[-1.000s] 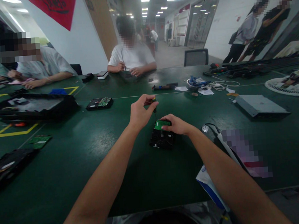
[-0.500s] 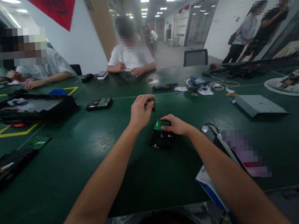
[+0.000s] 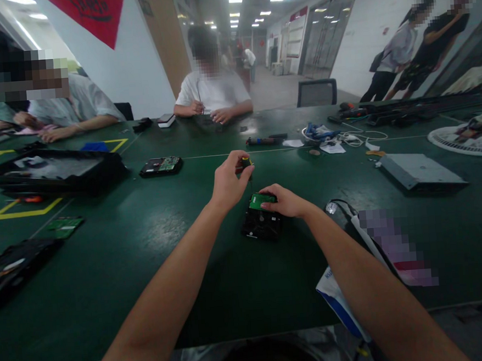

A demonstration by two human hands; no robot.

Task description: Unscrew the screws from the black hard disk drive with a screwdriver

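Fingers of the left hand (image 3: pixel 228 182) pinch a screwdriver (image 3: pixel 246 162), which points down at the far edge of a black drive (image 3: pixel 261 224). The fingers of the right hand (image 3: pixel 282 200) hold the drive's right side, partly over its green board (image 3: pixel 257 200). The drive lies flat on the bench (image 3: pixel 225 308).

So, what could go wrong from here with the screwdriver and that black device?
The screwdriver in the left hand points down by the far edge of the green board; a slip might scratch it.

The right hand's fingers rest near the shaft, so a slip could jab them.

If that hand eases, the black device might turn on the table.
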